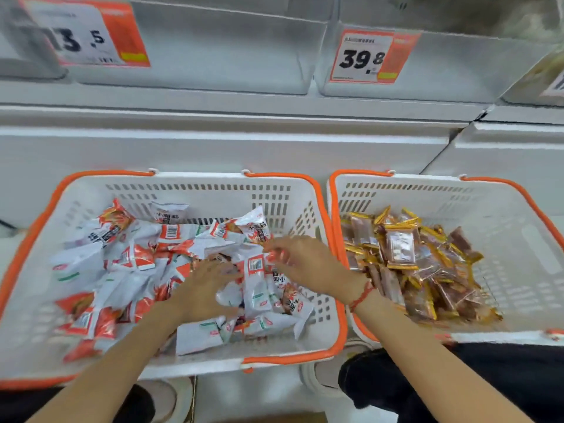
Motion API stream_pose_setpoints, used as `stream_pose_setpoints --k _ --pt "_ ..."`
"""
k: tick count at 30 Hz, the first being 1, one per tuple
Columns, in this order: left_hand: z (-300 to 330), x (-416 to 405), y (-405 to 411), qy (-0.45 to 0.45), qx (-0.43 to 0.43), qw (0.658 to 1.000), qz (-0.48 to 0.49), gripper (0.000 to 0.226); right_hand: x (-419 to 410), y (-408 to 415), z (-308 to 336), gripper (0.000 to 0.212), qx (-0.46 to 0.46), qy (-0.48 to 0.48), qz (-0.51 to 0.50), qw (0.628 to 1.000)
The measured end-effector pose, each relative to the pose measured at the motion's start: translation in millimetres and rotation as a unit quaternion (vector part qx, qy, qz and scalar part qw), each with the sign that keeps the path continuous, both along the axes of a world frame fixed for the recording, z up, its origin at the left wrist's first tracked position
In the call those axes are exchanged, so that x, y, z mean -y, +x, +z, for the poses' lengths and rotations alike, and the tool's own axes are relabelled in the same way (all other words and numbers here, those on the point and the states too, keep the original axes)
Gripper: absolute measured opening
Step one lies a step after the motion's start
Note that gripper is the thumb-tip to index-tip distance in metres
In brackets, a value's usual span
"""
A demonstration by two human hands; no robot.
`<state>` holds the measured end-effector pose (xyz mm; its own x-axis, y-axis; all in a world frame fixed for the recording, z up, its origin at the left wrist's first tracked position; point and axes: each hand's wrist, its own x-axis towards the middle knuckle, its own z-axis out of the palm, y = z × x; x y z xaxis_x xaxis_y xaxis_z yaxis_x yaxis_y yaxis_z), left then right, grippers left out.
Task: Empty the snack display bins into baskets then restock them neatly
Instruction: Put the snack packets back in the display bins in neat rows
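Observation:
Two white baskets with orange rims stand side by side below the shelf. The left basket (213, 190) holds several white and orange snack packets (128, 257). The right basket (503, 215) holds several brown packets with gold edges (406, 251). Both of my hands are inside the left basket. My left hand (204, 291) lies spread on the pile, fingers resting on the packets. My right hand (305, 261) reaches in from the right and pinches a white and orange packet (259, 267) at its fingertips. Above, two clear display bins (213, 56) (442, 65) look bare inside.
Price tags reading 13.5 (88, 35) and 39.8 (366, 58) hang on the bin fronts. A white shelf ledge (244, 117) runs between bins and baskets. Another bin with a label (546, 77) sits at the far right. My shoes (317, 374) and dark trousers show below.

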<state>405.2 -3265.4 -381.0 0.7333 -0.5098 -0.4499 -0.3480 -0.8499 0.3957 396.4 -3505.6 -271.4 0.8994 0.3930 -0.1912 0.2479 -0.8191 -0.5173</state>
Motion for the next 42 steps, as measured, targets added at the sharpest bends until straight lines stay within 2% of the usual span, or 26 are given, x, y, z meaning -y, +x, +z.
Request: stream_pose_setpoints --k 1,2,3,4,5,8,12,15,18,21,23,25,27,29,30,31,32,33,34,35,36,37,40,42 --pt "-13 -10 -5 0.076 -0.022 0.995 -0.06 0.129 -14 -3 -7 0.051 -0.102 -0.029 0.039 0.994" --pt "-21 -17 -7 0.131 -0.019 0.986 -0.101 0.129 -26 -5 -17 0.073 -0.23 -0.071 0.057 0.969" --pt "-27 -22 -7 0.16 0.002 0.981 -0.114 0.117 -33 -7 -35 0.099 -0.322 -0.133 0.066 0.935" --pt "-28 -23 -5 0.176 0.029 0.978 -0.112 0.101 -41 -7 -56 0.121 -0.343 -0.201 0.107 0.911" --pt "-27 -23 0 0.188 0.053 0.975 -0.106 0.088 -46 -5 -77 0.129 -0.317 -0.257 0.158 0.899" --pt "-23 -26 18 0.233 0.091 0.966 -0.066 0.078 -49 10 -128 0.104 -0.209 -0.3 0.187 0.912" --pt "-29 -37 23 0.193 0.053 0.979 0.036 0.086 -48 28 -138 0.062 -0.129 -0.245 0.188 0.942" --pt "-29 -44 20 0.18 0.094 0.973 0.107 0.091 -48 48 -136 0.036 -0.105 -0.188 0.159 0.963" --pt "-33 -45 15 0.171 0.112 0.964 0.169 0.089 -45 80 -109 0.026 -0.006 -0.118 0.064 0.991" --pt "-33 -35 16 0.189 0.054 0.957 0.215 0.094 -37 99 -79 0.028 0.044 -0.077 -0.031 0.996" --pt "-26 -18 15 0.181 0.009 0.953 0.242 0.093 -29 101 -62 0.031 0.042 -0.096 -0.035 0.994" --pt "-20 2 9 0.136 -0.042 0.962 0.231 0.089 -20 97 -50 0.036 -0.016 -0.139 0.001 0.99" --pt "-17 13 5 0.031 -0.107 0.978 0.175 0.082 -14 91 -41 0.039 -0.124 -0.21 0.087 0.966" --pt "0 4 8 -0.119 -0.208 0.958 0.161 0.068 -15 87 -35 0.037 -0.205 -0.259 0.142 0.933" --pt "12 -7 12 -0.177 -0.23 0.941 0.172 0.057 -18 86 -33 0.035 -0.206 -0.267 0.148 0.93" --pt "25 -20 16 -0.212 -0.209 0.933 0.202 0.045 -22 86 -33 0.032 -0.178 -0.266 0.145 0.936" --pt "36 -36 19 -0.236 -0.138 0.927 0.257 0.034 -29 86 -34 0.03 -0.133 -0.256 0.141 0.947" --pt "47 -53 22 -0.24 -0.013 0.909 0.34 0.028 -39 87 -38 0.029 -0.087 -0.236 0.138 0.958" --pt "58 -74 23 -0.221 0.14 0.862 0.433 0.028 -53 89 -42 0.029 -0.051 -0.201 0.141 0.968" --pt "68 -97 21 -0.177 0.276 0.797 0.508 0.032 -73 90 -46 0.03 -0.029 -0.163 0.151 0.975" --pt "70 -122 18 -0.115 0.36 0.746 0.548 0.039 -97 92 -50 0.033 -0.009 -0.13 0.169 0.977" --pt "70 -145 14 -0.052 0.381 0.728 0.568 0.046 -126 94 -55 0.039 0.017 -0.105 0.197 0.975" --pt "52 -183 3 0.025 0.248 0.749 0.614 0.05 -221 91 -71 0.064 0.091 -0.028 0.312 0.945" --pt "43 -184 -4 0.038 0.199 0.764 0.613 0.047 -273 88 -84 0.077 0.087 -0.016 0.363 0.927"
